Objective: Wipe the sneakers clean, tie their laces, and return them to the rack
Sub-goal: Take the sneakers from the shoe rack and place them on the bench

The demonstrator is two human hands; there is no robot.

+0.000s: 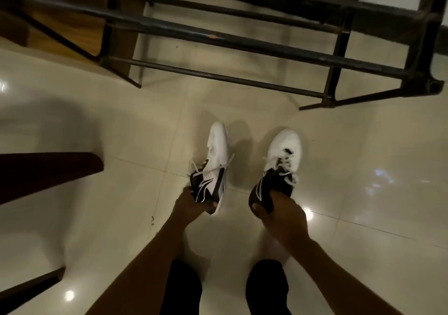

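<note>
My left hand (191,202) clamps the left sneaker (217,154) by its heel, my right hand (282,215) the right sneaker (284,148), both before the rack (242,44). Laces (289,173) hang loose; tying and racking remain, I judge.

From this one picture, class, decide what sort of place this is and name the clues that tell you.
Probably a home entryway: glossy tiled floor, a black metal shoe rack standing on it, and the left sneaker and right sneaker held before it.
</note>
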